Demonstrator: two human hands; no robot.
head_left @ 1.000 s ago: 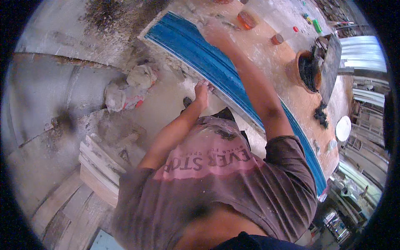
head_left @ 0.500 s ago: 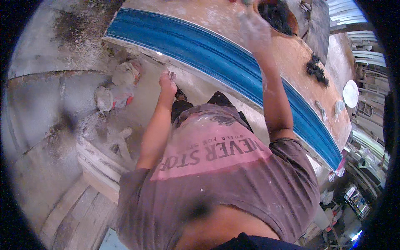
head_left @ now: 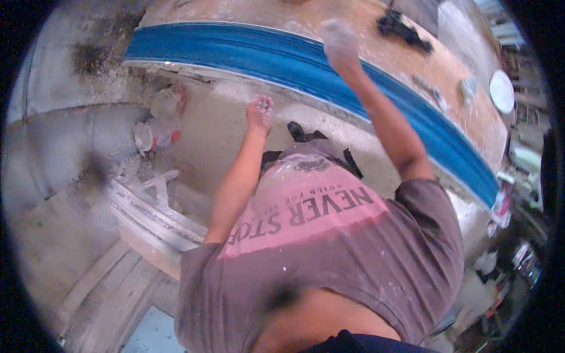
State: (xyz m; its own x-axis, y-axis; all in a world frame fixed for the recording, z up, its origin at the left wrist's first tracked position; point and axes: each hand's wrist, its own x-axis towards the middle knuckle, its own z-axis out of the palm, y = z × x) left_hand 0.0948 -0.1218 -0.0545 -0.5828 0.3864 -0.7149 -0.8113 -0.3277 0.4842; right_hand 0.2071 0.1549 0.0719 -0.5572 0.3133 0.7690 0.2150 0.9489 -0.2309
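A long blue moulding strip [head_left: 235, 50] with lengthwise ridges lies along the near edge of a dusty tan tabletop [head_left: 388, 56]. Over its far edge is my right hand [head_left: 340, 46], whitened with powder and smeared by motion; whether its fingers hold anything is hidden. My left hand [head_left: 260, 113] hangs in front of the table, below the strip and apart from it. Its powdery fingers are loosely curled and a little apart, with nothing visible in them. A black fibrous clump [head_left: 403, 30] lies on the tabletop beyond my right hand.
A small whitish tool [head_left: 432, 93] and a pale cup-like thing [head_left: 469, 88] rest on the table's right part. Past its edge is a white round thing [head_left: 502, 91]. Dirty sacks [head_left: 154, 134] and white-stained long pieces [head_left: 147, 215] occupy the left floor.
My view has turned, so the table and strip sit differently. My right hand has shifted left and nearer along the strip. My left hand has moved right, its fingers more visible.
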